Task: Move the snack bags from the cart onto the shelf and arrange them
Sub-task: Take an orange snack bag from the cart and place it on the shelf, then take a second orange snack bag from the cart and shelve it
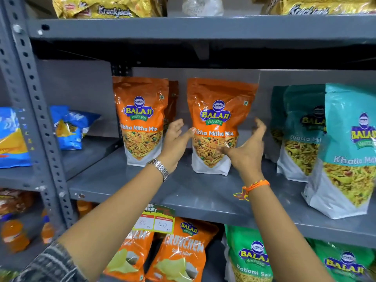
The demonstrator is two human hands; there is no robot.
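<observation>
A grey metal shelf (142, 192) is filling the view, and everything here is placed in relation to it. On its board, well to the right, teal Khatta Mitha bags (345, 151) are standing upright in a staggered row, the nearest one reaching the front edge. Toward the middle, two orange Tikha Mitha Mix bags are standing upright side by side with a gap between them: the left orange bag (140, 119), with another bag just showing behind it, and the right orange bag (217, 123), set slightly nearer the front. On the level below the shelf, orange Crunchem bags (183, 251) and green Ratlami Sev bags (250, 257) are leaning, with a price tag (156, 219) hanging from the shelf's front lip. Beyond the shelf's left upright, blue snack bags (69, 129) are lying on a neighbouring board.

The person is reaching over the shelf with both arms. The left hand (175, 141) — fingers spread wide — is sitting in the gap between the two orange bags, its thumb touching the right orange bag's left edge. The right hand (248, 147) is also open wide, thumb against the bag's lower front and fingers curving around its right side; neither hand is closing on the bag. A wristwatch (158, 168) is circling the left wrist, an orange thread band (256, 186) the right.
</observation>
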